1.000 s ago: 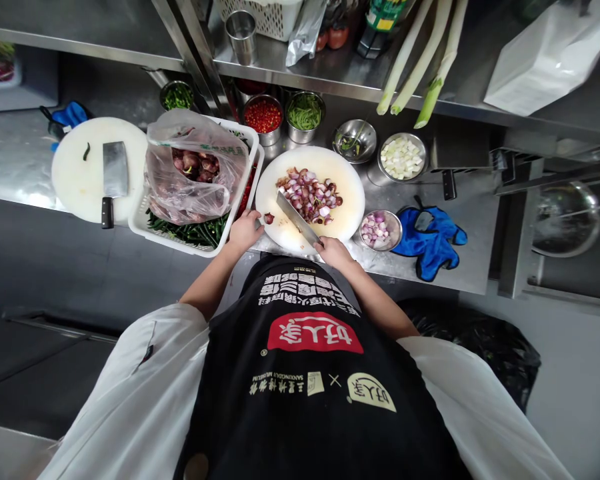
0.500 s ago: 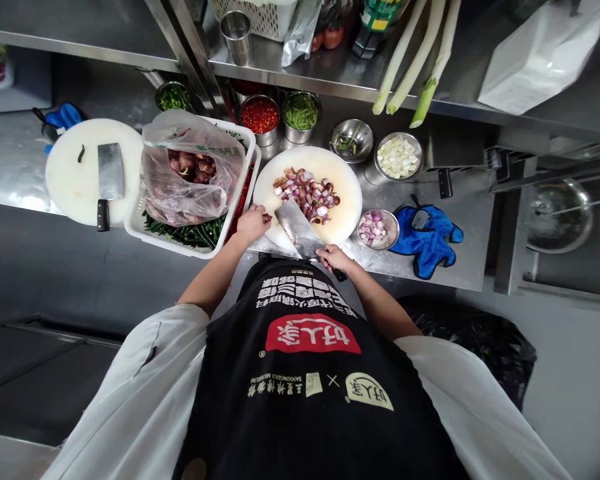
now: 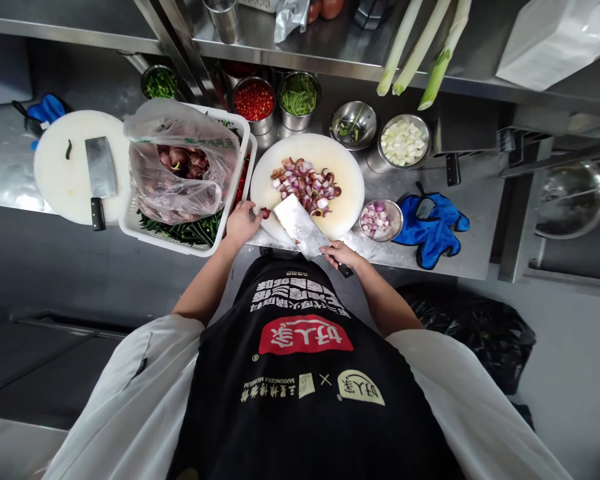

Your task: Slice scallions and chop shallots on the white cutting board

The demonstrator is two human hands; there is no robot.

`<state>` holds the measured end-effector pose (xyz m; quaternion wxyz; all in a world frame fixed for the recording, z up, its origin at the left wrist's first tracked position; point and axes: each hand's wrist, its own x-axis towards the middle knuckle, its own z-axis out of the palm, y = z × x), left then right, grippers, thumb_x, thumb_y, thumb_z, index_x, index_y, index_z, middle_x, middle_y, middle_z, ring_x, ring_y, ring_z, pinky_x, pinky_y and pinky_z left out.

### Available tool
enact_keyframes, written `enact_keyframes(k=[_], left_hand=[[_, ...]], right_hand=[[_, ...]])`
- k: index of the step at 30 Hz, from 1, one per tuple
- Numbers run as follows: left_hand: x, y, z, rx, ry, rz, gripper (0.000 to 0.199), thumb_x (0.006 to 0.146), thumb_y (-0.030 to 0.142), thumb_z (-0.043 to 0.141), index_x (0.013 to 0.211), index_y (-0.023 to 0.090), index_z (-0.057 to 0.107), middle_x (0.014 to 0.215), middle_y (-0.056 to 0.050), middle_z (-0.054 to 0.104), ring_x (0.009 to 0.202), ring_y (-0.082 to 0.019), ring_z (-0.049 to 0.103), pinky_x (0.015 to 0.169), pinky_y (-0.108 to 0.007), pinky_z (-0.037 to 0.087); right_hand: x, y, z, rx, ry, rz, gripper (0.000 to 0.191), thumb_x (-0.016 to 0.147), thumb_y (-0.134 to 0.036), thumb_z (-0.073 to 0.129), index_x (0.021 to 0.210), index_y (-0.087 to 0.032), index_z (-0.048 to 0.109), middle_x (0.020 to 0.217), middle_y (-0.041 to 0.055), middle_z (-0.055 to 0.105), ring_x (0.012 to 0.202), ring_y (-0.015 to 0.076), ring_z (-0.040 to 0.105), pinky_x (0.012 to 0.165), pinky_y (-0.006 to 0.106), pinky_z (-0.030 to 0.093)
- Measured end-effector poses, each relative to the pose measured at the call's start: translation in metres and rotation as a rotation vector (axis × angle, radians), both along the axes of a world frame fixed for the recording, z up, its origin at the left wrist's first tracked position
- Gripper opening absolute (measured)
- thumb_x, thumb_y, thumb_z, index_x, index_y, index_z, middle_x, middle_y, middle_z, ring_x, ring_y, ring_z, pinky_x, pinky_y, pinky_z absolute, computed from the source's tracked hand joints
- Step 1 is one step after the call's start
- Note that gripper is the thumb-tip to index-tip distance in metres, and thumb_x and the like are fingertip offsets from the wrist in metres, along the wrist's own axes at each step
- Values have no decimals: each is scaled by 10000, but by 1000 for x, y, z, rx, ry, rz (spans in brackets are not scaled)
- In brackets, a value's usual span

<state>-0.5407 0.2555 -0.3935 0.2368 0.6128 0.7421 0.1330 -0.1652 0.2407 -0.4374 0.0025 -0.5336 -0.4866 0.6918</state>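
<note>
My right hand [image 3: 341, 256] is closed round the dark handle of a cleaver [image 3: 300, 225]. The cleaver's broad blade slants over the front of a round white cutting board [image 3: 347, 167]. Farther back on that board lies a heap of cut purple shallots [image 3: 307, 187], mixed with brown skins and ends. My left hand [image 3: 243, 223] is at the board's left front edge, its thumb and fingers slightly apart. A small dark red shallot [image 3: 265, 213] sits on the board just beyond the fingertips. Right of the board, a metal bowl [image 3: 381, 221] holds peeled shallot pieces.
To the left, a white basket [image 3: 180, 248] carries green chillies and a plastic bag [image 3: 180, 193] of shallots. Another board [image 3: 55, 180] bears a second cleaver [image 3: 101, 167]. Behind stand metal pots of chopped red chillies [image 3: 254, 101] and white pieces [image 3: 404, 141]. Blue gloves [image 3: 433, 227] lie at right.
My left hand has drawn back slightly to the left, and the small shallot now shows apart from its fingertips. The cleaver blade has tilted and looks brighter. The view has shifted a little.
</note>
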Motion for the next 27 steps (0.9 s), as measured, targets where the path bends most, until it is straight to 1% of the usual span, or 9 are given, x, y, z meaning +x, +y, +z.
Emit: enact_keyframes(k=[2, 5, 8, 11, 14, 17, 20, 24, 27], left_hand=[[-4, -1, 0, 1, -11, 2, 311, 984, 322, 646, 1266, 190, 639, 1270, -128, 694, 1186, -283, 687, 1078, -374, 528], [-6, 0, -5, -22, -23, -25, 318, 965, 294, 662, 1265, 190, 640, 1289, -128, 692, 1173, -275, 691, 1072, -361, 535], [-3, 5, -13, -49, -17, -58, 333, 941, 279, 691, 1261, 195, 652, 1323, -137, 684, 1217, -294, 679, 1085, -370, 533], [-1, 10, -19, -51, -26, -64, 329, 934, 279, 697, 1249, 192, 663, 1324, -144, 683, 1229, -307, 674, 1075, -379, 533], [-3, 10, -24, -37, -68, -51, 309, 923, 276, 710, 1215, 182, 673, 1293, -148, 688, 1172, -302, 689, 1032, -377, 542], [-6, 8, -29, 7, -131, -17, 270, 913, 253, 712, 1170, 177, 677, 1231, -139, 704, 1064, -275, 706, 992, -366, 543], [-6, 4, -34, 56, -202, 31, 240, 908, 234, 704, 1140, 181, 675, 1159, -113, 721, 937, -238, 701, 946, -353, 543], [-5, -5, -41, 109, -291, 72, 190, 925, 230, 661, 1109, 183, 671, 1098, -81, 737, 807, -191, 657, 871, -327, 531], [-4, -20, -49, 67, -356, 59, 192, 934, 239, 645, 1118, 187, 667, 1070, -57, 745, 737, -164, 617, 823, -309, 519]], right_hand=[[8, -3, 3, 17, 2, -1, 532, 928, -645, 692, 631, -246, 502, 448, -35, 527, 371, 111, 461, 432, 230, 420], [17, -6, 7, 33, 5, 5, 539, 917, -657, 702, 626, -242, 517, 445, -31, 530, 356, 111, 456, 423, 237, 413], [18, -9, 6, 30, -17, 13, 535, 912, -647, 714, 622, -241, 520, 424, -36, 515, 345, 108, 448, 418, 234, 408], [18, -13, 2, 34, -13, 22, 568, 903, -679, 703, 594, -240, 519, 416, -28, 515, 343, 113, 461, 417, 239, 415], [22, -19, 1, 49, 26, 7, 607, 887, -713, 696, 555, -234, 529, 430, -6, 536, 340, 120, 472, 403, 253, 411], [28, -25, 5, 73, 59, -32, 614, 902, -700, 689, 538, -224, 555, 423, 1, 532, 345, 117, 466, 422, 253, 426], [34, -31, 14, 94, 99, -114, 598, 904, -685, 705, 546, -226, 570, 417, -5, 518, 349, 119, 462, 425, 256, 434], [40, -45, 28, 104, 157, -288, 584, 865, -680, 768, 557, -223, 574, 452, -10, 527, 350, 118, 467, 398, 260, 423], [46, -61, 37, 123, 188, -447, 585, 857, -686, 787, 569, -219, 582, 447, -17, 503, 353, 118, 461, 390, 259, 423]])
